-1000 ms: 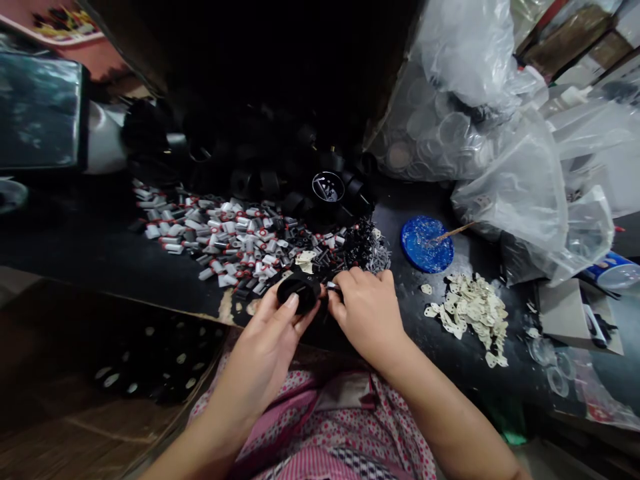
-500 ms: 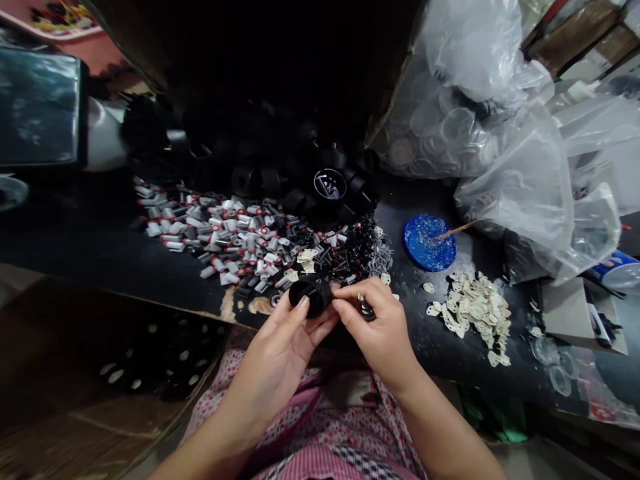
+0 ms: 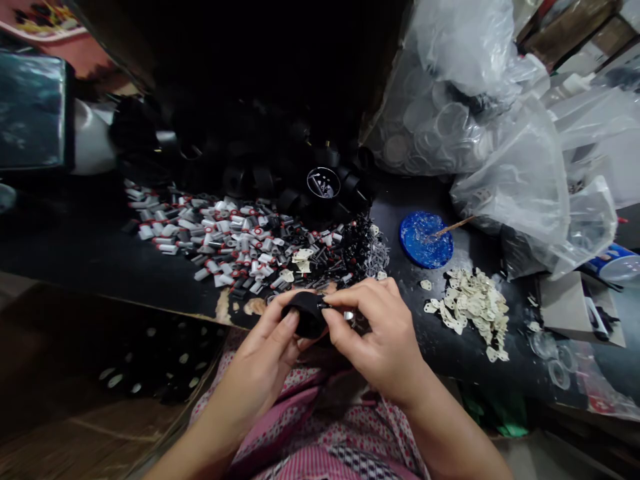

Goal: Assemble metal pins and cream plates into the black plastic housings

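My left hand (image 3: 265,357) is closed round a hollow black cylindrical cup (image 3: 306,315), its open mouth tilted down towards me. At the cup's right side, my right hand (image 3: 380,330) pinches a small dark part (image 3: 323,304) between thumb and forefinger, touching the wall; its exact kind is hidden. A shiny silver piece (image 3: 349,316) shows under the curled right fingers, too covered to name. Just beyond both hands lie grey and white plastic pieces with red rings (image 3: 235,233), some cream-coloured flat plates (image 3: 302,259) and small black bits (image 3: 357,247).
To the right are a blue lid (image 3: 426,240) with a thin stick across it and a heap of cream plates (image 3: 477,307). Clear plastic bags (image 3: 520,193) crowd the back right. More black cups (image 3: 265,179) stand in the dark box behind. The bench edge (image 3: 150,305) runs in front.
The cup has come slightly lower and left, and its mouth has tipped further towards me. My right fingers have moved with it, staying at its side. The whole view has shifted a little.
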Action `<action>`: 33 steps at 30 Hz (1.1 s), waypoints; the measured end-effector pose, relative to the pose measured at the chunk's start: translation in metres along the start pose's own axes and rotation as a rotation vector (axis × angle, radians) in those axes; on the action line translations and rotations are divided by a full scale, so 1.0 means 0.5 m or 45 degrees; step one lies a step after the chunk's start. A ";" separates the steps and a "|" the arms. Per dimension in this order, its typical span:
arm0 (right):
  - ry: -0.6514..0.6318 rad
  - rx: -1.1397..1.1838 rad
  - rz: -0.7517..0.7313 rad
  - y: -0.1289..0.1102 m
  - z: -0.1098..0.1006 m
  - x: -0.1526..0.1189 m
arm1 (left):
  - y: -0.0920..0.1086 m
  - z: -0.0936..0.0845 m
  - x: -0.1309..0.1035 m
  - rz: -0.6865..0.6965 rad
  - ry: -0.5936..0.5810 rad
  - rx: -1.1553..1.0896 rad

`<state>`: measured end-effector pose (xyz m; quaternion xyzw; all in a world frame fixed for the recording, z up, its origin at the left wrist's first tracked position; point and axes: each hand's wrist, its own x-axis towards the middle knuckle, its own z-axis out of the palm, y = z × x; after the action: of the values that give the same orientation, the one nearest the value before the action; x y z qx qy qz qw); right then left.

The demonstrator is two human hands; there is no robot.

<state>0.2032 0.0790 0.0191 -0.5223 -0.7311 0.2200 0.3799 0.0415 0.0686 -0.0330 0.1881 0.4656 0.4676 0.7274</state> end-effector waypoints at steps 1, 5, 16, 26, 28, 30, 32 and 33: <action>-0.007 -0.012 0.005 -0.001 -0.001 0.000 | -0.001 -0.001 -0.001 0.003 -0.002 0.008; 0.020 -0.007 0.018 0.003 0.001 -0.009 | -0.003 -0.004 -0.003 -0.022 -0.080 0.028; -0.300 0.402 0.425 0.004 -0.019 -0.012 | 0.013 -0.026 0.009 -0.104 -0.225 0.095; -0.161 -0.089 0.012 -0.005 -0.009 -0.019 | 0.012 -0.024 0.032 -0.166 -0.168 0.008; -0.253 -0.132 0.032 -0.007 -0.020 -0.013 | 0.013 -0.025 0.031 -0.177 -0.150 0.005; -0.367 -0.116 0.162 -0.010 -0.032 -0.006 | 0.017 -0.027 0.030 -0.169 -0.119 0.009; -0.481 -0.110 0.305 -0.012 -0.041 -0.001 | 0.021 -0.032 0.031 -0.126 -0.059 0.004; -0.531 -0.112 0.349 -0.012 -0.044 0.000 | 0.023 -0.034 0.032 -0.100 -0.027 0.002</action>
<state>0.2172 0.0753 0.0369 -0.5759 -0.7248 0.3406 0.1643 0.0231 0.0852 -0.0414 0.1752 0.4655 0.4362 0.7499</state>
